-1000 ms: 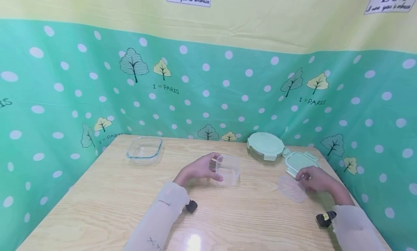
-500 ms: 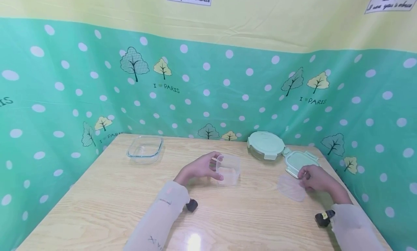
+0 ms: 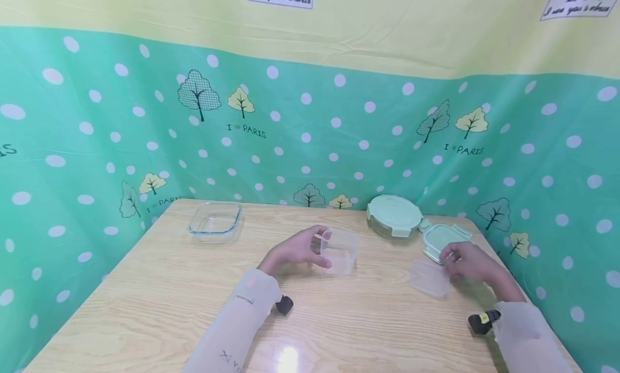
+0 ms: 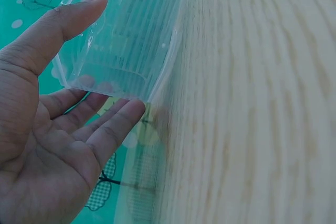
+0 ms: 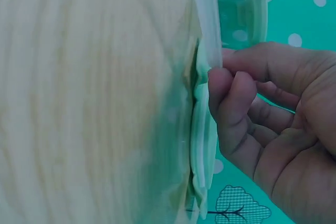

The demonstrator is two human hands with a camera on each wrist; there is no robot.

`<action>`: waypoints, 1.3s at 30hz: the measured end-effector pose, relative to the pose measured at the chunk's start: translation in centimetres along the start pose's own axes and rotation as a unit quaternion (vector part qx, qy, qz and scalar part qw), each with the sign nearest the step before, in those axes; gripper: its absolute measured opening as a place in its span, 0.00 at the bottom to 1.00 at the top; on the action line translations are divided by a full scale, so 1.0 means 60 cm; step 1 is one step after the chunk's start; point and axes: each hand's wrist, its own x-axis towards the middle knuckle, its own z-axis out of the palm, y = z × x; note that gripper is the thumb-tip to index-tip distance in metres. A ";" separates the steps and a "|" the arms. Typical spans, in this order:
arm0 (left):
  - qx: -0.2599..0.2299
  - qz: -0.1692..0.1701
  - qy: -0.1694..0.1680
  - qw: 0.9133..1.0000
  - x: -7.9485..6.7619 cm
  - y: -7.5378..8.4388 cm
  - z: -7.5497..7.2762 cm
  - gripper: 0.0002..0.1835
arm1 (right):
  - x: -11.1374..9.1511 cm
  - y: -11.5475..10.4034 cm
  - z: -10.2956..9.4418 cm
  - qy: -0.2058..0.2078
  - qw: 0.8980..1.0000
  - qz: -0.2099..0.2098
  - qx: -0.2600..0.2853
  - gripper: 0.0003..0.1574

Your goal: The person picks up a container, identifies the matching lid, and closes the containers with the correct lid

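My left hand [image 3: 304, 248] holds a clear plastic container [image 3: 339, 252] between thumb and fingers near the middle of the table. In the left wrist view, this container [image 4: 131, 35] shows ribbed walls, with the thumb on one side and the fingertips at its edge. At the right, my right hand [image 3: 469, 262] pinches the edge of a translucent plastic lid [image 3: 428, 279]. The right wrist view has that lid [image 5: 206, 14] edge-on between thumb and fingers, above a pale green lid [image 5: 203, 140]. That green lid [image 3: 443, 239] lies flat just behind the right hand, which partly covers it.
A round glass container with a pale green lid [image 3: 394, 211] stands at the back right, beside the flat green lid. An uncovered square glass container [image 3: 215, 222] sits at the back left. A patterned curtain [image 3: 290, 125] closes off the table's back and sides.
My right hand has risen slightly, and the translucent lid in it has shifted a little up and left. My left hand and the plastic container have stayed in place.
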 end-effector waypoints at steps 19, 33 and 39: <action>-0.004 -0.001 0.001 1.000 -0.005 0.006 0.001 0.50 | 0.014 -0.023 -0.017 -0.032 0.998 0.007 0.058 0.15; -0.009 0.009 -0.001 1.000 -0.002 -0.001 -0.001 0.51 | 0.023 -0.054 -0.033 0.031 0.989 -0.003 0.143 0.19; -0.020 0.006 -0.006 1.000 -0.004 0.002 0.000 0.49 | 0.030 -0.069 -0.044 0.052 0.987 -0.010 0.153 0.21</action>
